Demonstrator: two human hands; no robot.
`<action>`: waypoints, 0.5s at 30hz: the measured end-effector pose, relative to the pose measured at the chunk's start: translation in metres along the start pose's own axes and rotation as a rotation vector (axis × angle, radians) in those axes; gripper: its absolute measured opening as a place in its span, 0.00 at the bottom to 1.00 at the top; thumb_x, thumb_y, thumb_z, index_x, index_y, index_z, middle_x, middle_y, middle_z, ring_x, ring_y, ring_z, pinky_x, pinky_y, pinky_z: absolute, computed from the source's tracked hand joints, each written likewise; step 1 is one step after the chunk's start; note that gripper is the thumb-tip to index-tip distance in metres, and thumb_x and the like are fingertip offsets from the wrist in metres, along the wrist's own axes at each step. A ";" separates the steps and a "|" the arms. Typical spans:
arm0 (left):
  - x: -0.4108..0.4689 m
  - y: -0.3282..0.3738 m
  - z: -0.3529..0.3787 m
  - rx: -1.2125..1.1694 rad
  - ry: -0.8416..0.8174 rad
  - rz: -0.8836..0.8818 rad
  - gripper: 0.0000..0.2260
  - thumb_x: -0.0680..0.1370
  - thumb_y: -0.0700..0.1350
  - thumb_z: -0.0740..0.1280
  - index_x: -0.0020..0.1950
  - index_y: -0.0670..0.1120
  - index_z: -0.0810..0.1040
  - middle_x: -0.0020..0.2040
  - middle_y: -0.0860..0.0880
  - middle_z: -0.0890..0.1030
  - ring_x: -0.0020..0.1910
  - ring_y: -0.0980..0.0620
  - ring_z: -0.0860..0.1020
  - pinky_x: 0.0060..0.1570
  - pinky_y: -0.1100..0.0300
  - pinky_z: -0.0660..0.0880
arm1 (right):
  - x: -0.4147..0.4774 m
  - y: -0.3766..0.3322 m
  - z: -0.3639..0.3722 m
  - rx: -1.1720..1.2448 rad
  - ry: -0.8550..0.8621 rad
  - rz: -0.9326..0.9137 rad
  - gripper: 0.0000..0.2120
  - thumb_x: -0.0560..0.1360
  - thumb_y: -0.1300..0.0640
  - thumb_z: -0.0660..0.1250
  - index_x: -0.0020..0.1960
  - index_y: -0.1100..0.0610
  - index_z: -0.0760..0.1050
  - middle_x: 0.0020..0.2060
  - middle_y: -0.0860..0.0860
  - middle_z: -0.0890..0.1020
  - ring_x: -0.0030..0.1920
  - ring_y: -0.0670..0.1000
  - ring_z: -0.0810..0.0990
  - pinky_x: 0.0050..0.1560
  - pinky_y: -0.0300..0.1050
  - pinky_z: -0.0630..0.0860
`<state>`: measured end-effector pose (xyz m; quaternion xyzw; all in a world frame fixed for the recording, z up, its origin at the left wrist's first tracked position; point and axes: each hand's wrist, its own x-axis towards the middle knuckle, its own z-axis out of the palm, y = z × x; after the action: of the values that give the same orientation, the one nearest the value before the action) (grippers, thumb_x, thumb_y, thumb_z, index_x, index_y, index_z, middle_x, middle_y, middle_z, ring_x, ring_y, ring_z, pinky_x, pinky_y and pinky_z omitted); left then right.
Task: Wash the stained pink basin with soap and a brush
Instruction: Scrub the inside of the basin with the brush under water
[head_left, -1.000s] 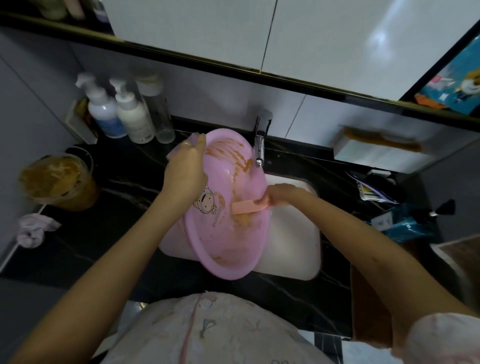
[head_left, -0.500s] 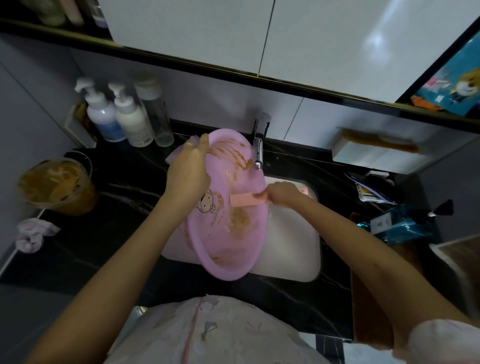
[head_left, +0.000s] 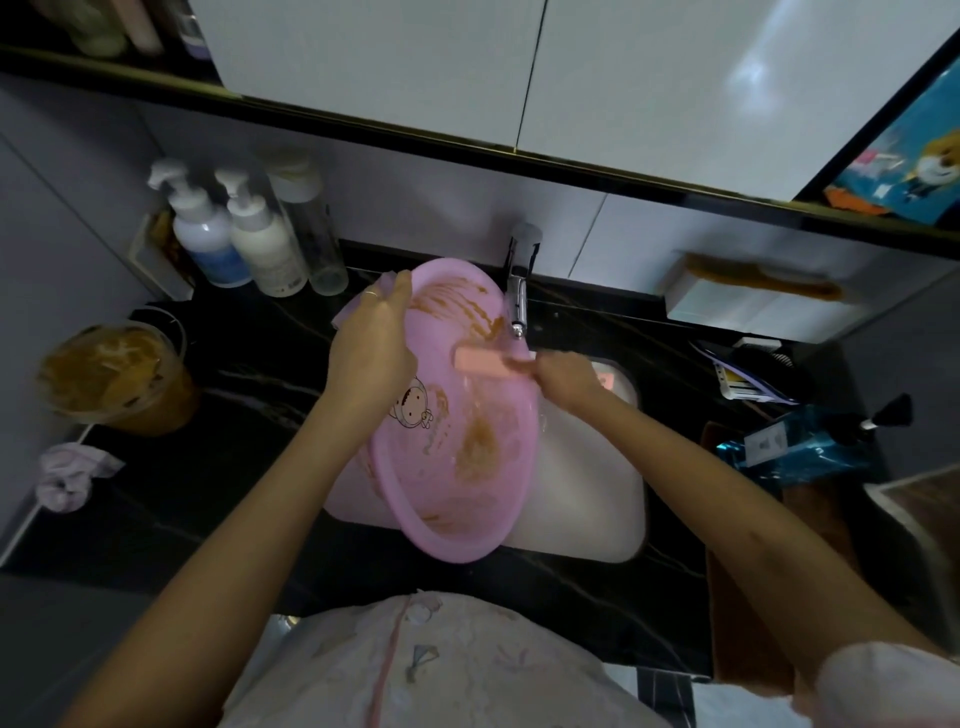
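Now the pink brush (head_left: 488, 364) sits higher inside the pink basin (head_left: 501, 415) than it did a second ago. It has travelled up from the brown patch in the middle toward the brown streaks under the far rim, just below the faucet (head_left: 519, 296). The right hand (head_left: 566, 376) has its grip clenched round the brush handle, with the head laid against the basin's inner wall. The left hand (head_left: 371, 353) grasps the basin's far-left rim, as it did before, holding the basin tilted on edge over the white sink (head_left: 587, 499). The basin's lower rim reaches toward the front edge of the dark counter (head_left: 208, 493). Brown smears remain across the middle and along the bottom curve, so the scrubbing looks only partly done, and the upper streaks seem to be the next target. Whether any soap is on the bristles I cannot tell, because the picture is too soft there.
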<state>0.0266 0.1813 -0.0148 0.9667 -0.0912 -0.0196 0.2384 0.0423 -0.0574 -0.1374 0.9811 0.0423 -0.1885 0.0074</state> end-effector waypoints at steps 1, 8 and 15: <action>0.000 0.000 0.000 0.001 -0.001 0.003 0.32 0.73 0.29 0.58 0.75 0.44 0.56 0.67 0.38 0.66 0.62 0.40 0.69 0.50 0.54 0.69 | 0.000 0.002 -0.007 -0.031 0.101 -0.024 0.21 0.81 0.49 0.54 0.74 0.41 0.59 0.54 0.57 0.76 0.51 0.60 0.79 0.43 0.46 0.70; -0.001 0.001 0.002 0.006 0.007 0.018 0.33 0.72 0.28 0.57 0.75 0.44 0.57 0.65 0.40 0.67 0.58 0.40 0.71 0.41 0.57 0.65 | -0.016 -0.008 0.023 0.181 -0.228 0.143 0.26 0.79 0.37 0.50 0.67 0.51 0.72 0.58 0.56 0.78 0.55 0.57 0.77 0.46 0.43 0.67; 0.001 -0.006 0.005 0.006 0.030 -0.002 0.33 0.72 0.28 0.57 0.75 0.45 0.56 0.67 0.38 0.66 0.60 0.39 0.71 0.45 0.55 0.68 | -0.077 -0.028 0.050 0.796 -0.722 -0.045 0.25 0.76 0.67 0.56 0.70 0.50 0.68 0.29 0.46 0.70 0.25 0.43 0.63 0.25 0.34 0.62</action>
<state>0.0280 0.1837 -0.0220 0.9677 -0.0869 -0.0050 0.2366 -0.0502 -0.0369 -0.1553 0.7798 -0.0165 -0.5153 -0.3550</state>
